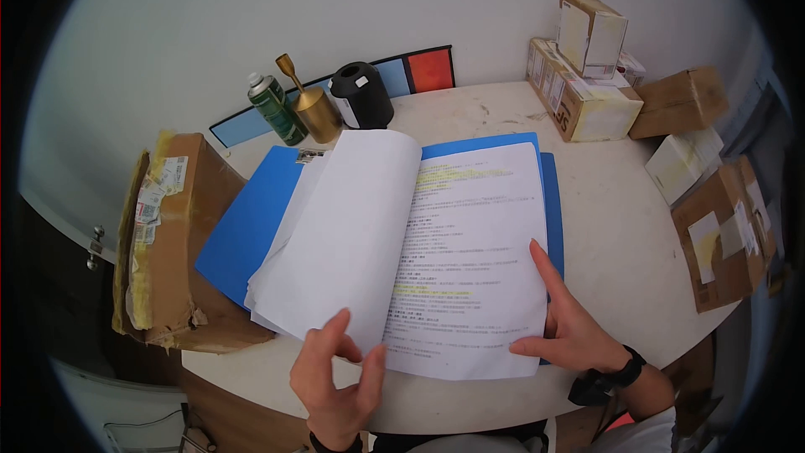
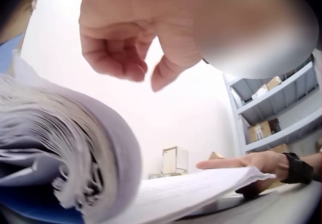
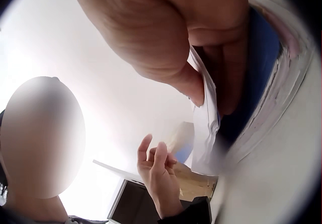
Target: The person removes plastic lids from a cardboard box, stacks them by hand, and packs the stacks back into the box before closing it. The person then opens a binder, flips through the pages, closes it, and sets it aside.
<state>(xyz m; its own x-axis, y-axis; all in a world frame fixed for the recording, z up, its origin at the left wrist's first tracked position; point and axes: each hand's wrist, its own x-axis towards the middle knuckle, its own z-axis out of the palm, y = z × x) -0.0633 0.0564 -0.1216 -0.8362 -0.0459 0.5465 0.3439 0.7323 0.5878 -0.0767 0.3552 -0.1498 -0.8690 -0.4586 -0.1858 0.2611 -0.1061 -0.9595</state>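
Observation:
A thick stack of printed sheets (image 1: 470, 235), some lines marked yellow, lies over a blue folder (image 1: 239, 239). The turned-over pages (image 1: 335, 235) bulge to the left, their blank backs facing up, near a metal clip (image 1: 310, 154). At the right edge of the stack, my right hand (image 1: 579, 335) pinches the sheets, thumb on top and the other fingers underneath, as the right wrist view shows. My left hand (image 1: 340, 386) hovers by the lower edge of the turned pages, fingers loosely bent. Its thumb (image 2: 163, 75) and fingertips stand apart with nothing between them.
A cardboard box (image 1: 201, 243) stands left of the folder. Behind are a green spray can (image 1: 277, 109), a brass-coloured holder (image 1: 317, 113) and a black canister (image 1: 362, 101). Several boxes, including a stacked carton (image 1: 591, 38), line the right side of the white table (image 1: 612, 226).

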